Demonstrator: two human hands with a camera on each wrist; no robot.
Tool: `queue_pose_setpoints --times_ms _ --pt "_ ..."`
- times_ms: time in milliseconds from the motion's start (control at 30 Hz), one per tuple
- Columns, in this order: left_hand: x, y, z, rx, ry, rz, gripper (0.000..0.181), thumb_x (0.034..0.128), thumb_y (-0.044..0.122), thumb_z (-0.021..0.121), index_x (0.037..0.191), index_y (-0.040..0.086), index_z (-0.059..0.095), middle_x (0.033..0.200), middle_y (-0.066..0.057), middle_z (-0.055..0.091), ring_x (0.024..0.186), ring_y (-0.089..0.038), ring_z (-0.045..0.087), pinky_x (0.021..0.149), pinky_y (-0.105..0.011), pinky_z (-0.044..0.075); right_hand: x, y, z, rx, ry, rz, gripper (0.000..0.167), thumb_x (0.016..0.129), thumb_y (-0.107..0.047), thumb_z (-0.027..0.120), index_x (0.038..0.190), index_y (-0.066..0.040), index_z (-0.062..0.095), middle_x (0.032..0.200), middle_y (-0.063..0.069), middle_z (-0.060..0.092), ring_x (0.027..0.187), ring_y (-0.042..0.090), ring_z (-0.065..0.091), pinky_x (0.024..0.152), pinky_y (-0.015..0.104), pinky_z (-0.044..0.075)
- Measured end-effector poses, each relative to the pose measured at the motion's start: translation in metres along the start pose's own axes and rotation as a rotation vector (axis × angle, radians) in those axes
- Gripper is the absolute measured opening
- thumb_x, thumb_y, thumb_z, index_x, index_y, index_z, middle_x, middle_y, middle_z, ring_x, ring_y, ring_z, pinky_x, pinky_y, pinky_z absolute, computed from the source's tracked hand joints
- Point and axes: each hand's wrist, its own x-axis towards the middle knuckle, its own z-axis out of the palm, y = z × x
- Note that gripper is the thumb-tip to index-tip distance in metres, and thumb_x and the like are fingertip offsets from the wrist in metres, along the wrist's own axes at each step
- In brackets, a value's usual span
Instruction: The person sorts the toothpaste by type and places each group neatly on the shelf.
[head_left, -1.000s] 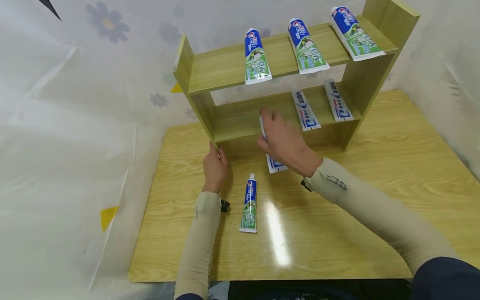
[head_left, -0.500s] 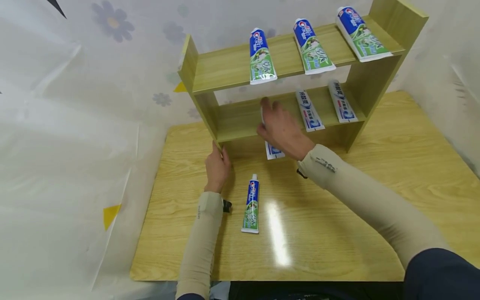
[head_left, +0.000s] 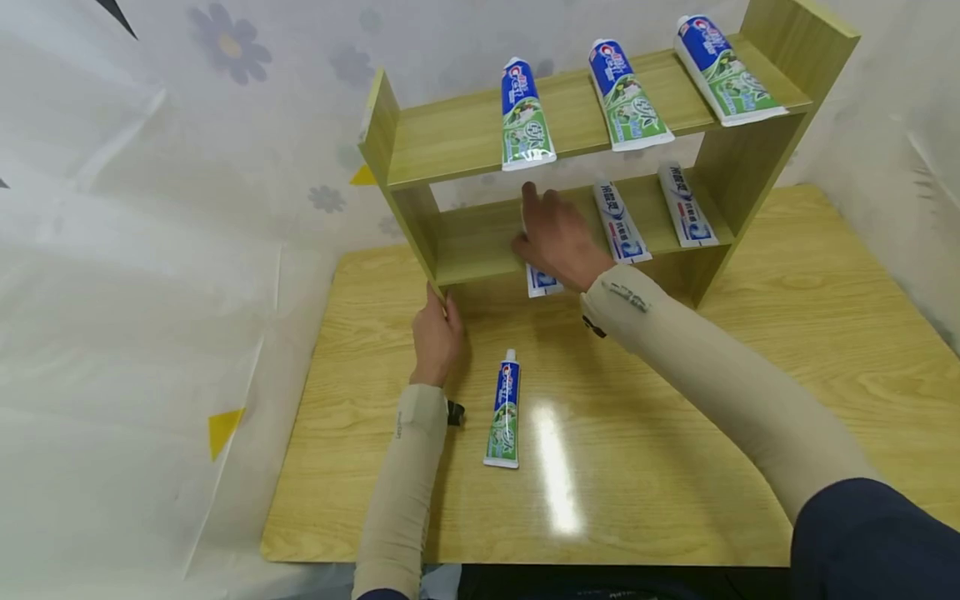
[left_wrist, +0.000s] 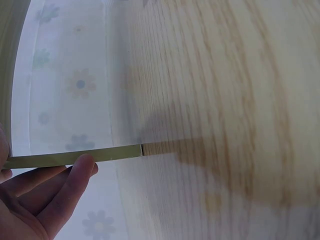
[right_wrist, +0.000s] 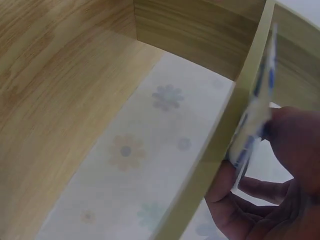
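A small two-tier wooden shelf (head_left: pixel 450 137) stands at the back of the table. My left hand (head_left: pixel 437 340) grips the lower front edge of its left side panel (left_wrist: pixel 75 157), fingers on one face. In my right hand (head_left: pixel 562 237) is a white-and-blue toothpaste tube (head_left: pixel 543 282), held over the left part of the lower tier; most of it is hidden by the hand. In the right wrist view this tube (right_wrist: pixel 255 117) is pinched close to the shelf board. Two similar tubes, one nearer (head_left: pixel 621 222) and one farther right (head_left: pixel 687 206), lie on that tier.
Along the upper tier lie three blue-and-green toothpaste tubes (head_left: pixel 528 117), crimped ends jutting over the front edge. Another blue-and-green tube (head_left: pixel 503 412) lies on the wooden table (head_left: pixel 637 450) between the forearms. A flower-patterned wall covering (head_left: pixel 300 75) is behind the shelf.
My right hand has moved up and inward with the white-and-blue tube, bringing it further over the lower tier. My left hand keeps its grip on the panel. The view shifted slightly.
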Motion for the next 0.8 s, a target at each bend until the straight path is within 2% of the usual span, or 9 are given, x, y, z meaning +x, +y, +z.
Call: queue_pose_setpoints --times_ms 67,267,333,400,433,533,633,733,800 --pt "-0.001 0.007 -0.004 -0.013 -0.012 -0.004 0.029 0.1152 0.017 0.047 0.134 -0.004 0.055 0.075 -0.029 0.068 0.056 -0.038 0.061 0.05 -0.056 0.046 0.007 0.001 0.001 0.015 -0.062 0.051 0.06 0.103 -0.015 0.065 0.152 0.012 0.045 0.102 0.025 0.065 0.075 0.032 0.061 0.057 0.036 0.052" --pt "-0.001 0.004 -0.003 -0.02 -0.005 0.011 0.029 0.1156 0.018 0.047 0.132 -0.004 0.055 0.072 -0.027 0.067 0.055 -0.037 0.061 0.05 -0.055 0.046 0.025 0.004 0.003 0.066 -0.199 0.166 0.061 0.104 -0.017 0.065 0.154 0.009 0.041 0.115 0.028 0.063 0.087 0.036 0.066 0.071 0.042 0.062" --pt "0.0 0.0 -0.001 -0.02 -0.007 0.009 0.029 0.1153 0.017 0.047 0.133 -0.004 0.055 0.074 -0.028 0.068 0.056 -0.038 0.062 0.05 -0.057 0.047 0.03 0.005 0.004 0.062 -0.213 0.179 0.064 0.105 -0.019 0.064 0.157 0.008 0.038 0.119 0.028 0.063 0.087 0.036 0.068 0.073 0.042 0.063" --pt "0.001 -0.014 0.008 0.011 0.004 0.005 0.029 0.1156 0.022 0.047 0.135 0.001 0.055 0.073 -0.025 0.068 0.055 -0.034 0.061 0.049 -0.056 0.044 0.034 0.006 0.005 0.051 -0.221 0.181 0.067 0.106 -0.02 0.064 0.161 0.006 0.035 0.121 0.028 0.063 0.088 0.035 0.068 0.074 0.042 0.063" --pt "0.001 -0.013 0.007 0.003 -0.012 -0.009 0.031 0.1156 0.02 0.047 0.137 0.0 0.055 0.075 -0.027 0.069 0.056 -0.035 0.062 0.05 -0.058 0.045 0.036 0.006 0.005 0.049 -0.224 0.179 0.068 0.107 -0.021 0.064 0.161 0.006 0.034 0.122 0.028 0.063 0.088 0.035 0.068 0.075 0.043 0.063" --pt "0.0 -0.027 0.015 0.028 -0.013 -0.038 0.033 0.1166 0.028 0.045 0.14 0.007 0.055 0.075 -0.02 0.069 0.055 -0.026 0.058 0.05 -0.057 0.04 0.042 0.007 0.007 0.05 -0.221 0.159 0.066 0.106 -0.022 0.064 0.16 0.005 0.036 0.121 0.027 0.064 0.087 0.034 0.068 0.076 0.043 0.062" --pt "0.001 -0.022 0.01 0.018 -0.026 -0.056 0.034 0.117 0.03 0.044 0.141 0.009 0.054 0.075 -0.019 0.07 0.055 -0.026 0.058 0.05 -0.056 0.041 0.045 0.009 0.008 0.061 -0.209 0.141 0.065 0.106 -0.02 0.064 0.159 0.006 0.037 0.121 0.027 0.064 0.087 0.034 0.068 0.076 0.044 0.063" --pt "0.001 -0.017 0.008 0.005 -0.035 -0.047 0.03 0.1156 0.022 0.048 0.137 0.003 0.055 0.077 -0.025 0.071 0.058 -0.033 0.063 0.05 -0.053 0.047 0.047 0.011 0.009 0.081 -0.203 0.143 0.07 0.106 -0.021 0.064 0.164 0.005 0.033 0.124 0.029 0.063 0.087 0.035 0.069 0.077 0.045 0.063" --pt "0.001 -0.025 0.014 0.008 -0.034 -0.051 0.03 0.1155 0.024 0.049 0.136 0.003 0.055 0.077 -0.025 0.07 0.058 -0.033 0.063 0.05 -0.051 0.047 0.047 0.012 0.009 0.092 -0.208 0.15 0.076 0.107 -0.022 0.064 0.168 0.003 0.028 0.127 0.03 0.063 0.087 0.035 0.068 0.08 0.046 0.063"
